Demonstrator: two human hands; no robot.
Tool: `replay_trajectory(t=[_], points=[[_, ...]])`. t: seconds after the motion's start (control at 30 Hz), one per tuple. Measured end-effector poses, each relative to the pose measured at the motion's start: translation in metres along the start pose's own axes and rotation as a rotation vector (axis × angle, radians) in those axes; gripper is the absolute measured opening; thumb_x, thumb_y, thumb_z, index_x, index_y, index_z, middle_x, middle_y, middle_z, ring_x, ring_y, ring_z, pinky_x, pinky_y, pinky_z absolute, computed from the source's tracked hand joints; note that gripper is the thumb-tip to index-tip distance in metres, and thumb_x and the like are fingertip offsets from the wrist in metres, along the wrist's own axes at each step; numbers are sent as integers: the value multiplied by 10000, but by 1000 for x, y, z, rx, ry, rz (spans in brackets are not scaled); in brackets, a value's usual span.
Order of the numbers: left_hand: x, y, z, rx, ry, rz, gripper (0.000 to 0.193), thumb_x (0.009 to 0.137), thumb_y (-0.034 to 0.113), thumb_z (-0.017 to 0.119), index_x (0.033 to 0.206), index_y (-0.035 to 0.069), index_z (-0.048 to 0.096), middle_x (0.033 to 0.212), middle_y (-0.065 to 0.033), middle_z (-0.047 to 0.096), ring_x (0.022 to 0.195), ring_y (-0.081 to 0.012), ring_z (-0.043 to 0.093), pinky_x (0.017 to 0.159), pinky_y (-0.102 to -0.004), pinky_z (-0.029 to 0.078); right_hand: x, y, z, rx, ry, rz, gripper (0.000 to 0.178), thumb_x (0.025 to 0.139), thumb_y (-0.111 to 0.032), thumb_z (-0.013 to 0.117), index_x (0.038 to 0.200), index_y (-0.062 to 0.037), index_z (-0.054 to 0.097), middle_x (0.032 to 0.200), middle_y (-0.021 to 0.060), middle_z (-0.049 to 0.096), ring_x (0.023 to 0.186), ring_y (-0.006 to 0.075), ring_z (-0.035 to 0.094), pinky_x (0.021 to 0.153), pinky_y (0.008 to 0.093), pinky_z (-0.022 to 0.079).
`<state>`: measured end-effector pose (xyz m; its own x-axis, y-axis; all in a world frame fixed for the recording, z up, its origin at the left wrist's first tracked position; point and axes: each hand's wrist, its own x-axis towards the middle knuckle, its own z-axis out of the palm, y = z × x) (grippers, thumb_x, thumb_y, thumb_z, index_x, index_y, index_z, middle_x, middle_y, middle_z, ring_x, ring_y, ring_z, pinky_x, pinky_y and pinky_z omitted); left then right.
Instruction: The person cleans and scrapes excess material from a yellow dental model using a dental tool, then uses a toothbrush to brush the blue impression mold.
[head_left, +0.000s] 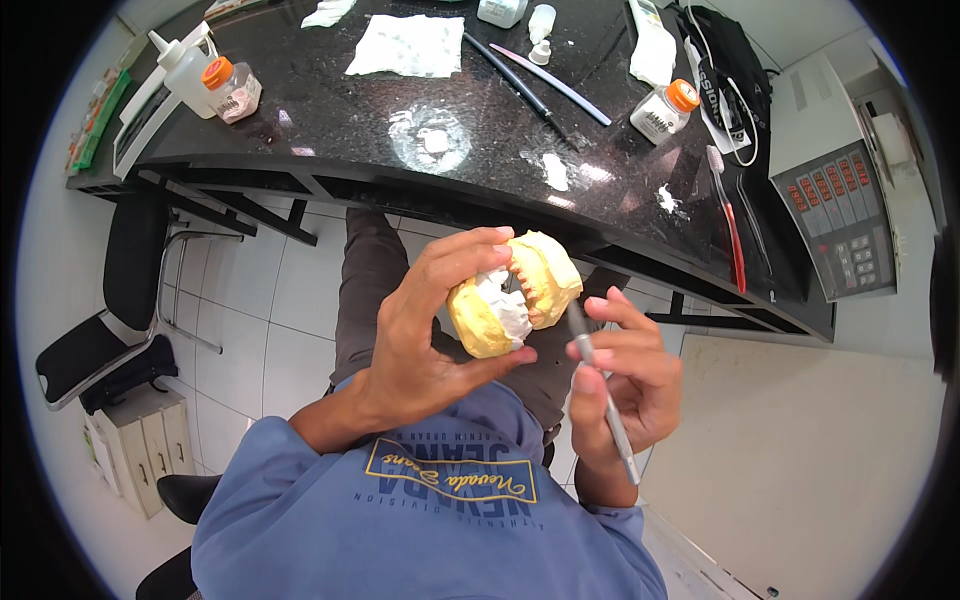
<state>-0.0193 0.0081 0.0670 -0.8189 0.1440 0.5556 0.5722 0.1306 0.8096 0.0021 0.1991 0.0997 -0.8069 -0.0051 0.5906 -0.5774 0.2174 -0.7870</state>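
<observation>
My left hand (425, 310) is wrapped round a yellow dental model (548, 275) made of two halves, held above my lap. White material (502, 308) covers part of the half nearer my palm, and a row of teeth shows on the other half. Between the thumb and fingers of my right hand (635, 375) is a slim grey metal hand tool (610, 420), slanting up toward the model. Its upper end lies close to the model's right side; I cannot tell whether it touches.
Ahead is a black speckled table (330, 130). On it are a paper towel (408, 46), two orange-capped jars (232, 90) (665, 112), a squeeze bottle (185, 75), brushes (515, 85), a red toothbrush (728, 220) and tweezers (755, 225). A control box (835, 200) stands right; a black chair (110, 290) left.
</observation>
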Motion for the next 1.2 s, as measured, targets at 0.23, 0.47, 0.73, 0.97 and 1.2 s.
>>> replay_trajectory(t=[0.23,0.47,0.73,0.97,1.2], points=[[0,3,6,63,60,4,769,648,111,942,1315,59,563,1364,-210,582,1221,-346,621,963,-397,556,9,-3,2,-156,-68,-19,242,809,-140,861,1020,-59,772,949,78,585,666,105,577,546,233,459],[-3,1,16,168,86,73,677,682,117,918,1276,59,599,1338,-201,598,1159,-346,646,900,-390,580,12,0,8,-311,-95,14,226,745,-36,854,950,-66,765,893,71,576,633,128,592,541,257,481],[-18,-5,18,310,9,91,687,659,114,922,1263,72,599,1323,-185,605,1085,-336,662,852,-389,584,2,12,-2,-398,4,-36,159,740,5,761,858,-67,681,912,73,574,697,153,577,578,284,477],[-37,-8,11,37,-113,-171,752,642,96,939,1294,65,567,1335,-193,589,1189,-342,624,982,-401,525,44,32,-122,-345,404,204,189,1030,-144,614,1130,14,645,1020,70,644,823,114,630,796,244,518],[-67,-21,0,-82,-216,-531,789,679,28,889,1362,47,494,1360,-137,545,1250,-223,574,1059,-342,468,79,57,-223,-727,151,77,235,1006,-160,658,1169,7,680,888,28,619,798,123,607,743,265,495]])
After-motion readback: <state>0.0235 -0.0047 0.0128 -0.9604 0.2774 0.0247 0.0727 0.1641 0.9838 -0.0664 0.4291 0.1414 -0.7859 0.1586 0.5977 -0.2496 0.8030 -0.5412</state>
